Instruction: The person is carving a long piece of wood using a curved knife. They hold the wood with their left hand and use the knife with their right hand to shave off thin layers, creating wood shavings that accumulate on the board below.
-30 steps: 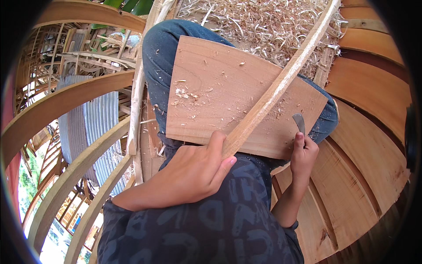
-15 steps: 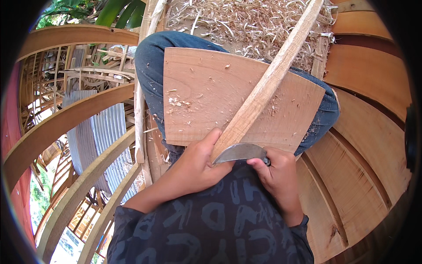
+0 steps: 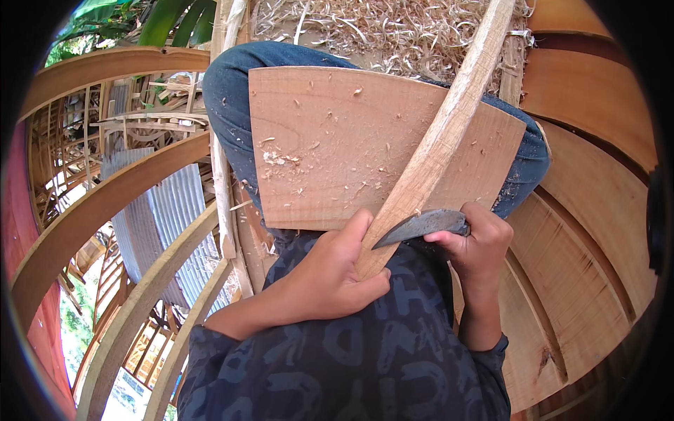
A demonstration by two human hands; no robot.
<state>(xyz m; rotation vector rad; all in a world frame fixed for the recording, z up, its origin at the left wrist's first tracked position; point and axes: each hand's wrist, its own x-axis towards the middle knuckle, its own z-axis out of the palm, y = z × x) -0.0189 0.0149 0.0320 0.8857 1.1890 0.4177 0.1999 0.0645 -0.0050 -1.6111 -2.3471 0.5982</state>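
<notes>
A long, roughly squared wooden stick [image 3: 442, 133] slants from my lap to the top right of the head view. My left hand [image 3: 339, 265] is wrapped round its near end. My right hand [image 3: 476, 242] grips a short knife with a curved grey blade [image 3: 421, 226]; its handle is mostly hidden in my fingers. The blade lies across the stick just beyond my left hand, its tip close to my left fingers and my right thumb near the blade's base. Under the stick, a flat wooden board [image 3: 337, 147] rests across my thighs, sprinkled with small chips.
Curly wood shavings [image 3: 400, 42] are heaped beyond my knees. Curved wooden ribs [image 3: 119, 196] rise on the left, with corrugated metal sheets [image 3: 172, 217] past them. Broad curved planks [image 3: 583, 175] form a wall on the right. Green leaves [image 3: 179, 21] show at the far left.
My right hand has moved right and slightly up with the knife, whose blade has turned and now shows a darker face. The stick's near end and my left hand have shifted slightly right.
</notes>
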